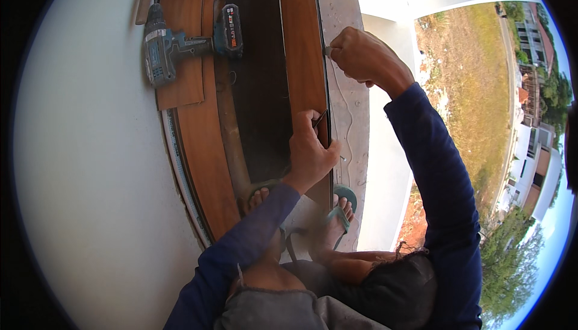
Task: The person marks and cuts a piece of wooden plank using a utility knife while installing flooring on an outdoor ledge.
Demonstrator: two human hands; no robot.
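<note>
A long brown wooden plank [303, 47] with a dark edge strip runs away from me. My left hand [313, 152] grips its right edge, thumb on the outer side and fingers curled over the top. A thin dark sliver [320, 118] sticks up by those fingers; whether it is loose or part of the edge strip, I cannot tell. Farther along the same edge, my right hand [367, 58] is closed in a fist. A small grey tip [328, 51] shows between that fist and the plank; the rest of it is hidden.
A cordless drill [161, 53] lies on more brown planks [201, 149] at the left, beside a white wall [90, 149]. Dark sheeting [256, 89] lies between the planks. A concrete ledge [349, 107] borders the right, with dry grass beyond. My sandalled feet [337, 224] stand close by.
</note>
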